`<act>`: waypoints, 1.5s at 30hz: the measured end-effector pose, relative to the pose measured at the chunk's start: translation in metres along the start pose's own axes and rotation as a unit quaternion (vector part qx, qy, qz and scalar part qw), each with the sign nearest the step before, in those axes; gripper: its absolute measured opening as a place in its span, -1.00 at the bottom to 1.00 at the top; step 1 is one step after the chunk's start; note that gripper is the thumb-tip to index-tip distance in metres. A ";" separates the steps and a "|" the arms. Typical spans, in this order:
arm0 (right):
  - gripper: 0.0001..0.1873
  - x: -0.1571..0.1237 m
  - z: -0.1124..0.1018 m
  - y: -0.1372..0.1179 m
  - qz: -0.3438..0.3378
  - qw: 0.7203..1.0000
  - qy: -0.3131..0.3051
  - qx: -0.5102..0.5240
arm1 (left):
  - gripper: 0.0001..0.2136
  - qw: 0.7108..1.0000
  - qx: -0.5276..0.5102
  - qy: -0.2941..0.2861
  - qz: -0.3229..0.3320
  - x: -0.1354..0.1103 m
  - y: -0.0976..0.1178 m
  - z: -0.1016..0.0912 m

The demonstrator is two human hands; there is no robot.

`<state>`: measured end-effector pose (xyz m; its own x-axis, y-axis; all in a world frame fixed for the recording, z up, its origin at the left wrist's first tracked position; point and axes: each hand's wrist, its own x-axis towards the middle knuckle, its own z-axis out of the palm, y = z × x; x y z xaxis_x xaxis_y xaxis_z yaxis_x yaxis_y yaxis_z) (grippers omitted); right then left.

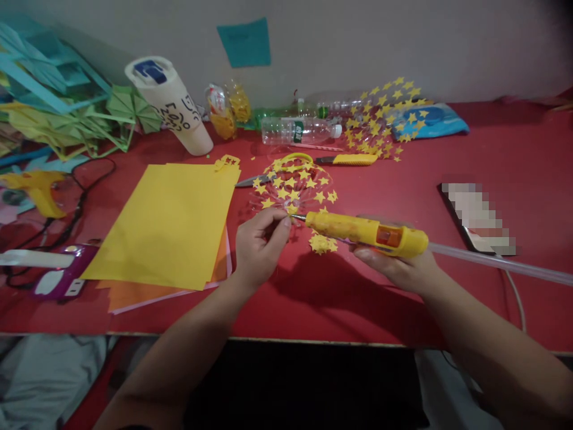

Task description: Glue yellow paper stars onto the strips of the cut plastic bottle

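Observation:
My right hand (394, 269) is wrapped round a yellow hot glue gun (362, 230), with a clear glue stick (501, 263) coming out of its back end. The metal nozzle points left and meets the fingertips of my left hand (264, 239). Those fingers pinch a small yellow paper star, mostly hidden by the fingers. Just beyond them stands a clear plastic piece cut into strips (293, 182), dotted with yellow stars. A small pile of loose yellow stars (323, 243) lies on the red table, below the gun's nozzle end.
Yellow paper sheets (170, 221) lie left, scissors (255, 181) and a yellow cutter (349, 160) behind. Farther back are a white tumbler (172, 107), a plastic bottle (299, 131) and another star-covered piece (380, 122). A phone (477, 218) lies right; a second glue gun (40, 188) and power strip (62, 272) left.

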<state>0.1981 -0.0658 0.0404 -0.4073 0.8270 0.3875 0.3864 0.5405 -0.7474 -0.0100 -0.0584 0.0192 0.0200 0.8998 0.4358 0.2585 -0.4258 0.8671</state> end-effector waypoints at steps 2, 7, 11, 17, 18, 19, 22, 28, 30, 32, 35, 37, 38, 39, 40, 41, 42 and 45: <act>-0.74 -0.001 0.000 0.001 -0.002 1.000 0.003 -0.016 | -0.86 1.000 0.002 0.001 0.000 0.000 0.000 0.000; -0.67 -0.005 0.000 0.006 0.021 0.998 0.026 -0.051 | -0.85 1.000 0.004 0.000 -0.001 0.000 -0.001 -0.001; -0.65 -0.005 0.000 0.007 0.019 0.998 0.041 -0.053 | -0.85 1.000 0.007 0.000 0.002 -0.001 -0.001 -0.001; -0.69 -0.001 0.000 0.004 0.020 0.999 0.014 -0.031 | -0.85 1.000 0.012 0.001 -0.004 0.000 0.001 -0.001; -0.68 -0.001 -0.001 0.004 0.025 0.999 0.014 -0.032 | -0.86 1.000 0.013 0.001 -0.006 0.000 0.001 -0.001; -0.67 -0.002 0.000 0.004 0.030 0.999 0.016 -0.034 | -0.86 1.000 0.013 0.002 -0.007 0.000 0.001 -0.001; -0.65 -0.003 0.000 0.005 0.041 0.998 0.023 -0.035 | -0.86 1.000 0.016 0.003 -0.004 0.000 0.001 -0.001; -0.76 -0.002 0.000 0.005 0.016 0.999 0.018 -0.021 | -0.85 1.000 0.020 0.005 -0.004 0.000 0.003 -0.001; -0.76 -0.001 0.000 0.004 0.014 1.000 0.013 -0.021 | -0.85 1.000 0.022 0.005 -0.004 0.000 0.003 -0.001; -0.75 -0.001 0.000 0.003 0.016 1.000 0.008 -0.019 | -0.85 1.000 0.022 0.003 -0.004 0.000 0.003 -0.001; -0.74 0.000 0.000 0.002 0.020 1.000 0.000 -0.007 | -0.85 1.000 0.021 0.003 -0.004 0.000 0.003 -0.001; -0.74 0.000 0.000 0.002 0.028 1.000 0.003 -0.003 | -0.85 1.000 0.021 0.002 -0.003 -0.001 0.002 -0.001; -0.75 -0.001 0.000 0.002 0.033 0.999 0.004 -0.001 | -0.85 1.000 0.020 0.002 -0.003 -0.001 0.002 -0.001; -0.75 -0.001 0.000 0.002 0.035 0.999 0.003 0.000 | -0.85 1.000 0.020 0.001 -0.003 -0.001 0.002 -0.001; -0.75 -0.001 0.000 0.002 0.035 0.999 0.000 0.001 | -0.85 1.000 0.019 0.001 -0.002 -0.001 0.001 -0.001; -0.76 -0.001 0.000 0.002 0.035 0.999 -0.004 0.001 | -0.85 1.000 0.019 0.001 -0.002 -0.001 0.001 -0.001; -0.75 0.000 0.000 0.002 0.034 0.999 -0.006 -0.001 | -0.85 1.000 0.020 0.002 -0.002 -0.001 0.001 -0.001; -0.72 0.000 -0.001 0.002 0.028 0.999 -0.013 -0.020 | -0.85 0.999 0.041 0.003 0.012 -0.001 0.002 -0.002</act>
<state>0.1990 -0.0646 0.0397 -0.4057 0.8524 0.3299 0.4422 0.4990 -0.7453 -0.0113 -0.0605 0.0209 0.0220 0.8889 0.4576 0.3362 -0.4376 0.8339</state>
